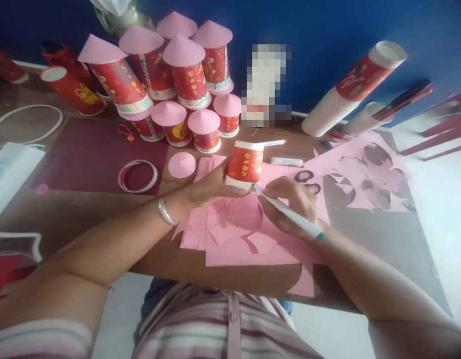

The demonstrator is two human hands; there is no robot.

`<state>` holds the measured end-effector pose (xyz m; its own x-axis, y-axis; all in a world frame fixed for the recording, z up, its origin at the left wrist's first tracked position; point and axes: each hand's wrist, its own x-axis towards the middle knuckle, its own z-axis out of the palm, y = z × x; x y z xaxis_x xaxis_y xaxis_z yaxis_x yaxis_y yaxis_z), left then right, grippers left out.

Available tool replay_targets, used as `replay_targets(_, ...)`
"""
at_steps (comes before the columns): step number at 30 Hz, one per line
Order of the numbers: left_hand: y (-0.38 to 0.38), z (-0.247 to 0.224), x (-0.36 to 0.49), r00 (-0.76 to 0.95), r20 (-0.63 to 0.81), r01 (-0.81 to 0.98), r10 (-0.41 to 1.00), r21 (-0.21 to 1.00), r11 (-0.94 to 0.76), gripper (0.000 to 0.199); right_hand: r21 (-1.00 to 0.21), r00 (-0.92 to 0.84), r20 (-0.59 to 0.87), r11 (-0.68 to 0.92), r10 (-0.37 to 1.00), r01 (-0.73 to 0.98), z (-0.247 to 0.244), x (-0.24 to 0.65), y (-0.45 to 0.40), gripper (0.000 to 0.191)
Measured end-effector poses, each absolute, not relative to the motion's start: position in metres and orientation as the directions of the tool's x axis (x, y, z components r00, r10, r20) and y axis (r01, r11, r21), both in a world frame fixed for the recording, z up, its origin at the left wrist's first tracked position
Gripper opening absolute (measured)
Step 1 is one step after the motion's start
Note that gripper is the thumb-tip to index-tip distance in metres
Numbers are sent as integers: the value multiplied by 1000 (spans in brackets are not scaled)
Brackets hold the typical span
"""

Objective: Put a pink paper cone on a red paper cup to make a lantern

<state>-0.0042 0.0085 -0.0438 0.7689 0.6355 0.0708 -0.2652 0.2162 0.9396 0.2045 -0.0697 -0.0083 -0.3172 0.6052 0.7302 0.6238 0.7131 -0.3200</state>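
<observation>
My left hand (213,187) is closed around a red and white paper cup (245,162) with gold lettering, tilted over the pink paper. In my right hand (292,207) is a white marker (299,219) with a green end. Its tip meets the white band at the cup's lower edge. Beneath both hands lie pink paper sheets (223,254), one bearing a drawn circle. Scissors (308,182) with dark handles lie just beyond my right hand, near a small white tube (286,161).
Several red cups with pink cone tops (185,70) stand at the back left. A pink cone (181,165) and a white ring (137,176) lie left of the paper. At right are cut pink scraps (355,159), a tall cup stack (350,94) and a pen cup (367,119).
</observation>
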Motion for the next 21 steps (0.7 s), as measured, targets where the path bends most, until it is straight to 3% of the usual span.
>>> replay_targets(21, 7, -45, -5, 756, 57, -248, 652, 947, 205, 48, -358, -329, 723, 737, 607, 573, -10, 204, -69, 15)
